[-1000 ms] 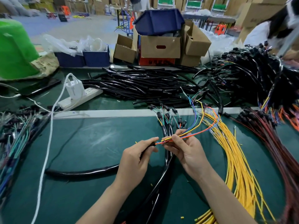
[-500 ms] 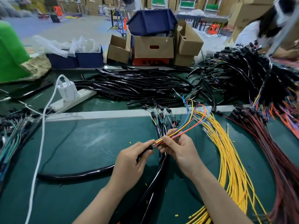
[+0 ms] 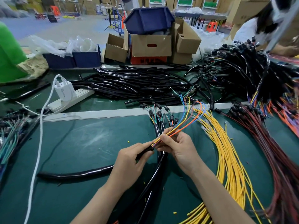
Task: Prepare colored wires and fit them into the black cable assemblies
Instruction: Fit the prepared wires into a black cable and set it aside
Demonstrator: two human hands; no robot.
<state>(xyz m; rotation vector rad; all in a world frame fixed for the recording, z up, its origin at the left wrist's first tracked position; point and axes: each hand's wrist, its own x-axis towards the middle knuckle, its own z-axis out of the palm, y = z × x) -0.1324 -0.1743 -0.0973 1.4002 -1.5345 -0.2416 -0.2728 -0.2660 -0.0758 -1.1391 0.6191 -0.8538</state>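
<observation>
On the green bench mat (image 3: 80, 151), a glossy black sleeve (image 3: 144, 151) trails in from the left to the left hand (image 3: 129, 165), whose fingers curl round its open end. The right hand (image 3: 181, 151) pinches a thin bundle of coloured wires (image 3: 181, 127) — orange, yellow, blue, brown — lower ends at the sleeve's mouth, upper ends arcing away.

The premises were a cable-assembly workshop on a factory floor. A green-matted counter (image 3: 90, 143) carried bulk stock: a heap of cut black tubing (image 3: 137, 84), sheaves of yellow wires (image 3: 229, 159) and red wires (image 3: 275, 151), and a mound of black cable assemblies (image 3: 239, 71). Cardboard boxes (image 3: 150, 46) and a blue parts bin (image 3: 148, 20) stood at the rear, and stacked cartons (image 3: 242, 8) lined the open floor beyond.
</observation>
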